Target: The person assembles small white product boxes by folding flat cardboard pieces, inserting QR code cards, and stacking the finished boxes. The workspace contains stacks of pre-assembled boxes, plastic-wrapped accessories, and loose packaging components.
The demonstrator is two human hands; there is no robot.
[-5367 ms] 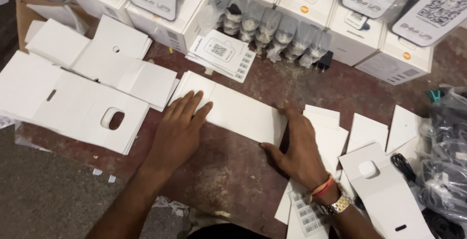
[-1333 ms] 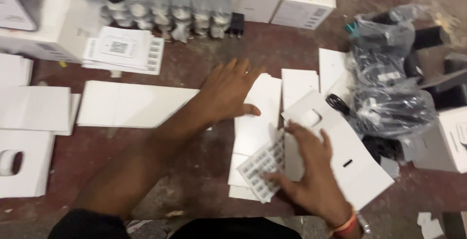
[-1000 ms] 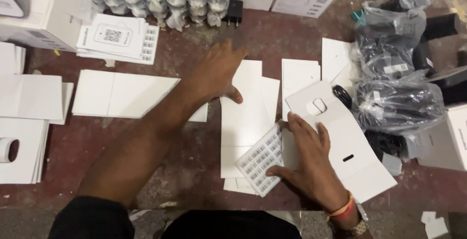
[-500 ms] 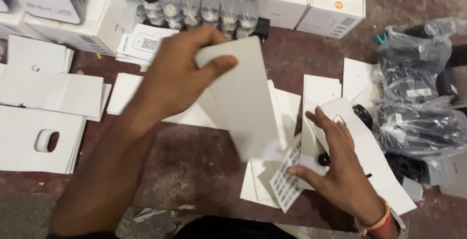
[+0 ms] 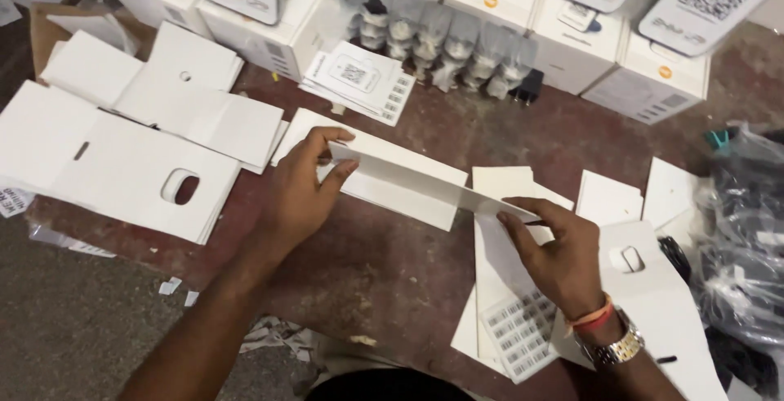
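A long white cardboard strip [image 5: 425,179] is held edge-up above the reddish-brown table [image 5: 392,262]. My left hand [image 5: 302,193] pinches its left end between thumb and fingers. My right hand [image 5: 559,250] grips its right end; a watch and orange band sit on that wrist. Under the strip lies a flat white card [image 5: 384,193]. Below my right hand is a stack of white cards [image 5: 502,254] with a sheet of small labels [image 5: 523,336] on top.
Flat white die-cut box blanks [image 5: 122,164] are piled at left. White product boxes [image 5: 604,33] and bagged adapters [image 5: 441,42] line the back, with leaflets [image 5: 355,78] in front. Black bagged cables [image 5: 747,238] lie at right. A cut-out card [image 5: 645,295] rests beside my right wrist.
My left hand lifted a white card off the stack. My right hand left the label sheet and took the card's other end. The card now spans both hands edge-up.
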